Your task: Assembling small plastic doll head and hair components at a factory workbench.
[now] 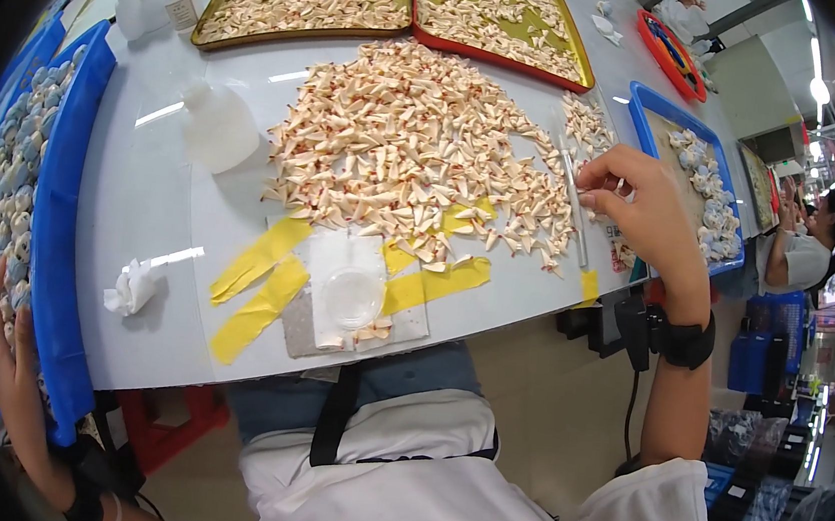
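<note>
My left hand reaches into a blue crate at the far left. Its fingers are stretched over small rounded blue-and-white pieces. On the right, my right hand is closed in a pinch, fingertips against a thin silvery rod on the table. Whether they grip the rod or some small thing is hidden. Beside that hand spreads a big heap of small cream-coloured pointed pieces with reddish tips. A round clear dish sits before me on white paper, with yellow tape around it.
Two shallow trays of cream pieces stand at the back. Plastic bottles and crumpled tissue are at left. A blue tray of white pieces is right, a red basket beyond. Another person sits far right.
</note>
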`<state>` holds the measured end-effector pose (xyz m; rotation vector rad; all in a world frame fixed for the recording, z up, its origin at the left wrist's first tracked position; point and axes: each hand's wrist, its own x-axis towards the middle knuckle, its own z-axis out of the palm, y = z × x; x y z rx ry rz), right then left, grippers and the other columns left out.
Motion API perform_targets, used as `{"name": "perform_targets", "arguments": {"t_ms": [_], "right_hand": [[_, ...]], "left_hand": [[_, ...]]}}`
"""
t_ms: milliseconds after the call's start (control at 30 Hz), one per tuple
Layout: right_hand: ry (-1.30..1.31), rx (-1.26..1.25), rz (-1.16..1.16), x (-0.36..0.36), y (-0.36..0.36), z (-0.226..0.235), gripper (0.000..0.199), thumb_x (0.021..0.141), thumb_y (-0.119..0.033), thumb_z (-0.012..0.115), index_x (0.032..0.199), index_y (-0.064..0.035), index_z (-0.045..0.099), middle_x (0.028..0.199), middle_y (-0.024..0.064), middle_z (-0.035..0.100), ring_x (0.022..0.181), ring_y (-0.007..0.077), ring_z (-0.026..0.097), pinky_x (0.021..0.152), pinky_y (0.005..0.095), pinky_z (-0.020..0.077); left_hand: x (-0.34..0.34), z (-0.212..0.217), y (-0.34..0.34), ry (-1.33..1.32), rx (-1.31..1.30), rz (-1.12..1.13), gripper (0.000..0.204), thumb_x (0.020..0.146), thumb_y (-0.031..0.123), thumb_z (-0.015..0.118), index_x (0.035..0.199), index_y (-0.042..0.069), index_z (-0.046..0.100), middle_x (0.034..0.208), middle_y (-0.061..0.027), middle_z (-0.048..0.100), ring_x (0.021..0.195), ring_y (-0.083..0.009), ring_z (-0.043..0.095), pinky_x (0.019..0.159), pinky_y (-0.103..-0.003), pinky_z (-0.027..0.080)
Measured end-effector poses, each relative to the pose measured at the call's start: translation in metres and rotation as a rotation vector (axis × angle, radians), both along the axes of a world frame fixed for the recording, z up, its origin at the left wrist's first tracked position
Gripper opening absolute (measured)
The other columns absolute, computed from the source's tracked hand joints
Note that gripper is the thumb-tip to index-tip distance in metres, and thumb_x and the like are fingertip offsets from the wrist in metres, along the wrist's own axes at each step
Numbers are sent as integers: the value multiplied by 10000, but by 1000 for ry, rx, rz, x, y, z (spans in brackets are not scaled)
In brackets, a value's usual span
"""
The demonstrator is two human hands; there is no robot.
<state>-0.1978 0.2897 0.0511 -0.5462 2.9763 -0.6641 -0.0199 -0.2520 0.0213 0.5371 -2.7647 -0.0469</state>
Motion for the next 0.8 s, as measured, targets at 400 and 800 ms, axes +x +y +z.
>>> {"name": "perform_targets", "arguments": {"t_ms": [400, 800], "right_hand": [[317, -24, -134, 2, 4, 1, 71, 681, -32, 573, 745, -21, 543, 647, 63, 532, 603, 138, 527, 582, 258, 420], [86, -58, -183, 21, 34, -5, 87, 804, 9, 513, 889, 17, 532, 759, 46, 530, 706, 109, 500, 645, 227, 394]], "left_hand": [[-3, 25, 11, 20, 62, -55, 387, 890, 277, 501, 1218, 72, 495, 1243, -115, 484, 1183, -240, 434, 987, -359, 338], [-3, 37, 52, 204, 175, -180, 302, 702, 41, 639, 988, 38, 543, 1058, -113, 555, 1013, -300, 476, 892, -372, 361]]}}
